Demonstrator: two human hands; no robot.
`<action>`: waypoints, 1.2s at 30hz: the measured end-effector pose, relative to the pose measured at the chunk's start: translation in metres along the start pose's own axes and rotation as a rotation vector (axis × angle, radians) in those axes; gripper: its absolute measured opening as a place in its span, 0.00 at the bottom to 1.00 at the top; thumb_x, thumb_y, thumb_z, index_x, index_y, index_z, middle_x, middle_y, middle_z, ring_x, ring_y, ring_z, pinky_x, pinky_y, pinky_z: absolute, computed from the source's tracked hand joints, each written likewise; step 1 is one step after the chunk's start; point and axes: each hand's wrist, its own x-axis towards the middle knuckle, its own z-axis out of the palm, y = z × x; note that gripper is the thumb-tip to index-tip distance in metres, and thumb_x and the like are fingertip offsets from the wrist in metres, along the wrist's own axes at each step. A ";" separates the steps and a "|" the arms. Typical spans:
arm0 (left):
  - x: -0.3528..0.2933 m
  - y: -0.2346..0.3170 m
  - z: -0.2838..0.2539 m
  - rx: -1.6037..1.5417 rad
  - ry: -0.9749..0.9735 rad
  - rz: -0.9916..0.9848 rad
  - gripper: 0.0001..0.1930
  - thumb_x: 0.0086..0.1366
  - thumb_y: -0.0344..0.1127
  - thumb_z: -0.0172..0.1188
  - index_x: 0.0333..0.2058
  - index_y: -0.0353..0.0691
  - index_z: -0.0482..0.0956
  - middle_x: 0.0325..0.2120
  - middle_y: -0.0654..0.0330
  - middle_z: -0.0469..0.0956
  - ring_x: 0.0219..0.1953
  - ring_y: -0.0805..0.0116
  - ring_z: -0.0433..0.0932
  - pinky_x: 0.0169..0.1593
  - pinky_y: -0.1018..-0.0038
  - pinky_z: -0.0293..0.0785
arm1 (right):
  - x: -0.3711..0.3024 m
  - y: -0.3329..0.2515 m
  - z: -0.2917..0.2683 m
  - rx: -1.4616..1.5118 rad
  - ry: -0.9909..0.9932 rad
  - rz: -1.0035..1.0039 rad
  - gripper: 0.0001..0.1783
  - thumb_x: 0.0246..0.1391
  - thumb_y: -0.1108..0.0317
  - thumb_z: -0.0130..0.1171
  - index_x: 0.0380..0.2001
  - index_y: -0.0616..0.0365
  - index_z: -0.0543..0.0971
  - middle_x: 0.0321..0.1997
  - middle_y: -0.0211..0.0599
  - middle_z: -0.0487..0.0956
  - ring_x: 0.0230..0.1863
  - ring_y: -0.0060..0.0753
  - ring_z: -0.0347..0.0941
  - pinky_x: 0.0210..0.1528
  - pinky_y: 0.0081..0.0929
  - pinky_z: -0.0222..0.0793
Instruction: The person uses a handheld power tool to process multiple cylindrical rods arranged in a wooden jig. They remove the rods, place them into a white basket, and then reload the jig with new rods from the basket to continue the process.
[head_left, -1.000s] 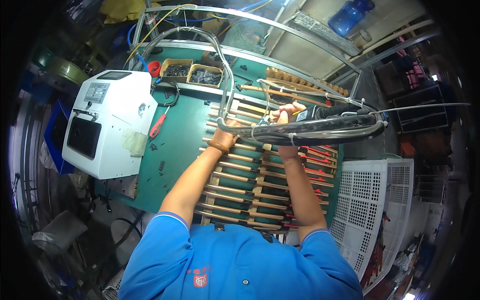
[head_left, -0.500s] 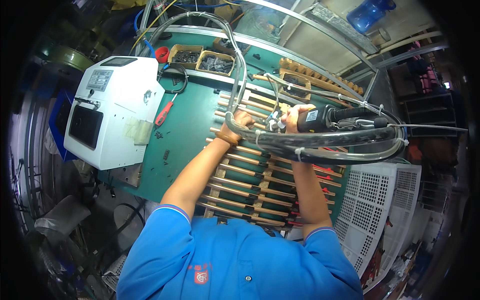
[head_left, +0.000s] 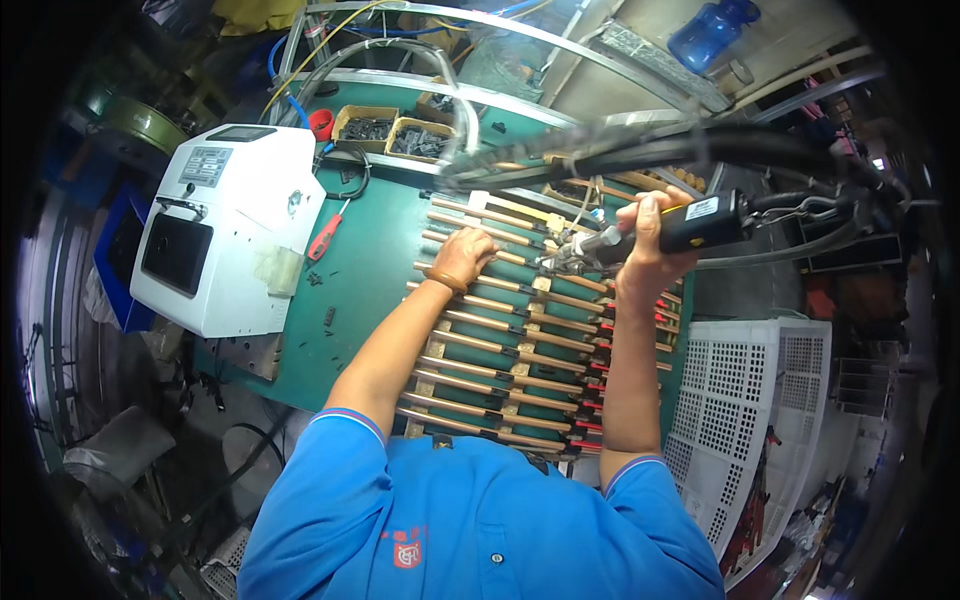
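My right hand (head_left: 655, 245) is wrapped round a black handheld power screwdriver (head_left: 700, 222) with hoses and a cable. Its metal nose (head_left: 590, 245) points left and down at the row of rods, with the tip close to one rod; contact cannot be made out. My left hand (head_left: 466, 254), with a brown bangle at the wrist, curls its fingers onto a copper-coloured rod (head_left: 510, 258) just left of that tip. Several such rods (head_left: 470, 340) lie side by side across pale notched supports (head_left: 510, 400), with black pieces along them and red parts toward their right ends.
A white machine (head_left: 235, 230) stands at the left on the green table (head_left: 375, 240), beside a red screwdriver (head_left: 326, 232). Boxes of dark parts (head_left: 420, 140) and a red cup (head_left: 320, 124) are at the back. Hoses (head_left: 640, 155) arch overhead. White perforated crates (head_left: 725, 410) stand at the right.
My right hand has moved right with the power screwdriver, and its hoses have swung up and back, uncovering more rods. My left hand has shifted slightly left and nearer.
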 end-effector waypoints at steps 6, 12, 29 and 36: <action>0.004 0.029 -0.009 0.087 0.151 0.077 0.10 0.50 0.30 0.66 0.33 0.43 0.79 0.37 0.61 0.77 0.41 0.57 0.75 0.44 0.65 0.72 | -0.005 -0.039 -0.009 -0.082 0.008 0.045 0.17 0.52 0.77 0.58 0.46 0.68 0.69 0.26 0.39 0.77 0.23 0.25 0.73 0.27 0.20 0.69; -0.016 0.057 0.005 -0.090 -0.230 0.013 0.19 0.53 0.32 0.65 0.45 0.46 0.78 0.43 0.57 0.78 0.45 0.53 0.76 0.49 0.64 0.73 | -0.019 -0.047 -0.010 -0.048 0.102 0.038 0.17 0.51 0.78 0.56 0.46 0.68 0.70 0.23 0.37 0.76 0.22 0.25 0.71 0.31 0.22 0.69; -0.012 0.045 0.024 -0.134 -0.437 -0.313 0.13 0.54 0.41 0.67 0.38 0.47 0.79 0.35 0.59 0.81 0.39 0.59 0.80 0.42 0.68 0.75 | -0.051 0.024 -0.007 0.012 0.093 0.089 0.17 0.51 0.83 0.56 0.45 0.64 0.66 0.31 0.28 0.71 0.25 0.17 0.70 0.29 0.16 0.72; -0.002 0.061 0.009 -0.137 -0.522 -0.420 0.15 0.55 0.43 0.66 0.39 0.47 0.78 0.36 0.56 0.81 0.41 0.56 0.80 0.45 0.65 0.74 | -0.048 0.031 -0.013 -0.041 0.094 0.098 0.18 0.51 0.83 0.56 0.45 0.63 0.66 0.33 0.30 0.72 0.26 0.18 0.71 0.28 0.16 0.72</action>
